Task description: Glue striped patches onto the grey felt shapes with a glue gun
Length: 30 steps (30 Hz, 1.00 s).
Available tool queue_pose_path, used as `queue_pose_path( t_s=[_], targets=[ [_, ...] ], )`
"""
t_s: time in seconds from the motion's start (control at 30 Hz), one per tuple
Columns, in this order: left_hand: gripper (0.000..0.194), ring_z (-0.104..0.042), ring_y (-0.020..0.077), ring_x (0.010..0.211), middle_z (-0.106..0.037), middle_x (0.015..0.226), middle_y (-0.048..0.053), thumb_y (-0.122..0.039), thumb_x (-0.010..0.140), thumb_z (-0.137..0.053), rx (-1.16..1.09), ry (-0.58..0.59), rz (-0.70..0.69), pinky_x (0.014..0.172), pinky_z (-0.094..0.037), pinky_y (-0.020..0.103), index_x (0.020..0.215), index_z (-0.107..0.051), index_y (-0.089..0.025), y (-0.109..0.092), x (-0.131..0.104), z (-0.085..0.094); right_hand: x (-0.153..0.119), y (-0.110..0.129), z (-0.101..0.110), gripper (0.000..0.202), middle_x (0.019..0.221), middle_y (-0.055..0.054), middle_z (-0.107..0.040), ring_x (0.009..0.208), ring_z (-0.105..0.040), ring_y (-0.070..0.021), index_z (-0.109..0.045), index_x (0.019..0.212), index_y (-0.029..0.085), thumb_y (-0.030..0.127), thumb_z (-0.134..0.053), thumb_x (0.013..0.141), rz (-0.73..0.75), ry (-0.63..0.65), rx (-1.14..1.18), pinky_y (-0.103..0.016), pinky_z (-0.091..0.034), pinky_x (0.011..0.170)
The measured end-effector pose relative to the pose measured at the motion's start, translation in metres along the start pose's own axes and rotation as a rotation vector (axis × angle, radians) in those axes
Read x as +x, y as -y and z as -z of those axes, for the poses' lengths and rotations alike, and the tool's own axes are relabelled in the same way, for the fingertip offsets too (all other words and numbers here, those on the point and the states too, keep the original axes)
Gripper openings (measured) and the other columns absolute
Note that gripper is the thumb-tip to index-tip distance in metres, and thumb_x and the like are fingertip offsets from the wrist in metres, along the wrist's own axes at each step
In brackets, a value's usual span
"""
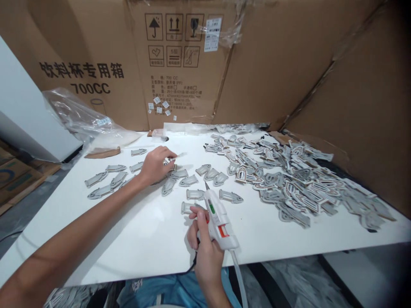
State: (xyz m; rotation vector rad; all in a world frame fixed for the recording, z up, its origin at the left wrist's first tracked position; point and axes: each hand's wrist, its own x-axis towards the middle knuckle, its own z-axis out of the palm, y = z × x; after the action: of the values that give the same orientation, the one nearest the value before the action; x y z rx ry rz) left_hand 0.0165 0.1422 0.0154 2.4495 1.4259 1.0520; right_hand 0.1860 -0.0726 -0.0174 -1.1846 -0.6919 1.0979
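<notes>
My right hand [205, 244] is wrapped round a white hot glue gun [215, 211], its nozzle pointing away from me over the table. A long pale glue stick [239, 278] trails from the back of the gun. Farther off on the left, my left hand [157, 164] is closed, fingertips pinched together low over the grey pieces. A small, pale, blurred thing shows at those fingertips; I cannot make out what it is. Flat grey badge-shaped pieces [188, 181] lie singly around both hands, one [231, 196] just right of the nozzle.
A big heap of similar grey and white badge-shaped pieces [302, 184] covers the right side of the white table [128, 239]. Cardboard boxes [180, 64] wall in the back and right. Clear plastic film [86, 117] lies at the back left. Small stickers [159, 110] cling to the box.
</notes>
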Motion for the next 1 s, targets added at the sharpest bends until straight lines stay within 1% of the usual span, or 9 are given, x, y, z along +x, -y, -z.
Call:
queue_pose_path(
  t_s=[0.13,0.2,0.27,0.37,0.53,0.63,0.73,0.87,1.0],
  targets=[
    [0.013,-0.069,0.0239,0.085,-0.078,0.093,0.008,-0.023,0.1,-0.071,0.011,0.012,-0.587,0.075,-0.055,0.037,0.11,-0.078,-0.025,-0.03,-0.064,0.029,0.003,-0.002,-0.002,0.055,0.057,0.01,-0.04,0.051,-0.028,-0.0088,-0.074,0.122,0.016,0.068,-0.067,0.105,-0.028,-0.003,0.05,-0.023,-0.026,0.051],
    [0.017,-0.069,0.0222,0.077,-0.076,0.089,0.007,-0.016,0.101,-0.069,-0.005,0.042,-0.735,0.066,-0.054,0.036,0.113,-0.076,-0.026,-0.042,-0.093,0.038,0.005,-0.004,-0.004,0.054,0.054,0.011,-0.038,0.05,-0.03,-0.009,-0.074,0.118,0.016,0.067,-0.072,0.102,-0.026,0.011,0.063,-0.023,-0.027,0.05],
    [0.022,-0.069,0.0215,0.073,-0.075,0.086,0.006,-0.011,0.101,-0.067,-0.049,0.051,-0.78,0.063,-0.055,0.035,0.114,-0.074,-0.027,-0.048,-0.111,0.044,0.006,-0.005,-0.006,0.056,0.053,0.012,-0.038,0.048,-0.031,-0.0092,-0.074,0.113,0.016,0.067,-0.082,0.093,-0.041,0.002,0.056,-0.024,-0.029,0.048],
    [0.027,-0.071,0.0214,0.07,-0.075,0.085,0.006,-0.009,0.101,-0.066,-0.063,0.041,-0.762,0.062,-0.058,0.035,0.121,-0.071,-0.027,-0.048,-0.12,0.048,0.006,-0.003,-0.009,0.061,0.056,0.011,-0.042,0.049,-0.033,-0.01,-0.074,0.114,0.016,0.065,-0.091,0.082,-0.057,-0.053,0.025,-0.025,-0.031,0.047],
    [0.036,-0.075,0.0232,0.079,-0.079,0.094,0.009,-0.011,0.1,-0.069,-0.052,0.082,-0.813,0.067,-0.059,0.036,0.134,-0.067,-0.023,-0.043,-0.12,0.049,0.006,0.006,-0.012,0.051,0.056,0.009,-0.045,0.051,-0.034,-0.011,-0.075,0.106,0.016,0.059,-0.091,0.084,-0.03,0.011,-0.052,-0.026,-0.028,0.049],
    [0.046,-0.075,0.0249,0.088,-0.078,0.104,0.012,-0.029,0.097,-0.081,-0.122,0.121,-0.716,0.073,-0.06,0.037,0.139,-0.066,-0.022,-0.038,-0.119,0.055,0.009,0.003,-0.01,0.047,0.056,0.01,-0.041,0.051,-0.031,-0.0105,-0.074,0.106,0.016,0.057,-0.09,0.087,-0.027,0.01,-0.037,-0.026,-0.026,0.049],
    [0.042,-0.073,0.0264,0.096,-0.076,0.112,0.012,-0.045,0.093,-0.084,-0.148,0.225,-0.431,0.08,-0.058,0.037,0.126,-0.072,-0.024,-0.025,-0.112,0.068,0.012,-0.002,-0.007,0.049,0.058,0.011,-0.04,0.05,-0.027,-0.0095,-0.073,0.108,0.017,0.056,-0.091,0.086,-0.03,-0.014,0.015,-0.026,-0.027,0.048],
    [0.022,-0.068,0.0237,0.091,-0.073,0.098,0.005,-0.043,0.093,-0.081,-0.099,0.496,-0.159,0.083,-0.051,0.035,0.1,-0.074,-0.024,-0.006,-0.102,0.08,0.013,-0.003,-0.006,0.048,0.061,0.01,-0.044,0.051,-0.03,-0.009,-0.073,0.108,0.017,0.056,-0.091,0.086,-0.028,0.001,0.007,-0.025,-0.028,0.049],
    [0.02,-0.063,0.0211,0.086,-0.07,0.094,0.002,-0.042,0.092,-0.081,-0.149,0.591,-0.019,0.08,-0.046,0.033,0.097,-0.074,-0.024,0.004,-0.1,0.079,0.011,-0.001,-0.006,0.047,0.061,0.01,-0.046,0.051,-0.032,-0.0087,-0.073,0.108,0.017,0.055,-0.091,0.088,-0.024,0.031,-0.008,-0.024,-0.029,0.049]
  ],
)
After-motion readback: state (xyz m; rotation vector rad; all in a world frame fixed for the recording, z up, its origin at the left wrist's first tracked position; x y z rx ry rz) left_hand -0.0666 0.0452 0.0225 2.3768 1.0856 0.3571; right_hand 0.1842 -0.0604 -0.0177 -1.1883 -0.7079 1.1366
